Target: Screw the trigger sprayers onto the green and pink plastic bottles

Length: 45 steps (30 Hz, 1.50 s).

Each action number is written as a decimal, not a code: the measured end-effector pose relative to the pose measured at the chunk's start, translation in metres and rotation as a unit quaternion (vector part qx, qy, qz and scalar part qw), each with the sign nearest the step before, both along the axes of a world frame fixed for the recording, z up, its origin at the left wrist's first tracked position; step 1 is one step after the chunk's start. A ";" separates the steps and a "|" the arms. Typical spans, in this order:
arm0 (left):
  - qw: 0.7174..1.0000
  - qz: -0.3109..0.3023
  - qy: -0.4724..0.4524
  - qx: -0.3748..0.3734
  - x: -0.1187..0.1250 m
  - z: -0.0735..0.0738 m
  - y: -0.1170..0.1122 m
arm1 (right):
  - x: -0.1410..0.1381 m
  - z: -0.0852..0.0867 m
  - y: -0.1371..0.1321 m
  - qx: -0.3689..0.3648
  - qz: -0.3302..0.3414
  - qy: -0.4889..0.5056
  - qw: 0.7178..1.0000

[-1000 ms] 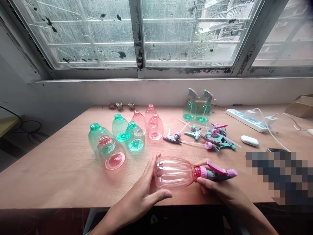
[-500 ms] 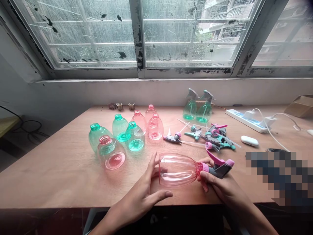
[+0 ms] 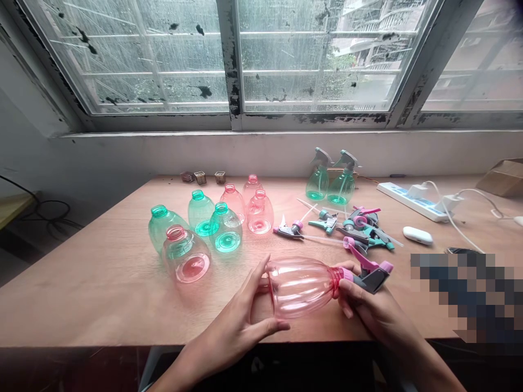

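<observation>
A clear pink spray bottle (image 3: pixel 302 288) lies sideways above the table's front edge, base to the left. Its grey-and-pink trigger head (image 3: pixel 373 275) points right. My right hand (image 3: pixel 363 299) is closed round the pink collar and neck, thumb in front. My left hand (image 3: pixel 249 310) is open at the base, fingers stretched behind and beside it, thumb apart below; whether the fingertips touch the base is hard to tell. Loose trigger heads (image 3: pixel 359 231) in pink, teal and grey lie just beyond the bottle. A headless pink bottle (image 3: pixel 188 253) stands left of my left hand.
Several headless green bottles (image 3: pixel 226 226) and pink bottles (image 3: pixel 260 212) stand left of centre. Two green spray bottles (image 3: pixel 341 185) with heads stand at the back. A power strip (image 3: pixel 412 201) with cables and a white case (image 3: pixel 417 235) lie right. A pixelated patch hides the right front.
The spray bottle has shifted slightly right and its base has turned a little towards me. My right hand has moved slightly right with it; my left hand has barely moved.
</observation>
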<state>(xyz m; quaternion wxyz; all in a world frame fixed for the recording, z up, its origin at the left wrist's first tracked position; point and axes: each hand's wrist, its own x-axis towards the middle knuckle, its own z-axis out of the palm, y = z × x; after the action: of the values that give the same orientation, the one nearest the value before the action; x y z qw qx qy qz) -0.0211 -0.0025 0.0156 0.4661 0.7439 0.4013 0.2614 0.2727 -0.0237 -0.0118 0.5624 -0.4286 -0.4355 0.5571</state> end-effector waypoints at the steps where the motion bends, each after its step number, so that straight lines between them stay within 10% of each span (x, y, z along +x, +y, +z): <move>1: 1.000 -0.005 -0.010 0.011 0.000 -0.002 0.000 | 0.001 -0.002 0.001 0.004 0.003 0.008 1.000; 45: 0.999 0.002 0.043 -0.007 0.001 0.006 -0.002 | 0.001 0.000 -0.007 -0.058 0.027 -0.042 0.997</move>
<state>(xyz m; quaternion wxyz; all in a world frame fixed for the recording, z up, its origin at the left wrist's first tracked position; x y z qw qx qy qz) -0.0199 -0.0043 0.0216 0.4530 0.7507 0.4239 0.2271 0.2734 -0.0307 -0.0115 0.5025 -0.4711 -0.4375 0.5780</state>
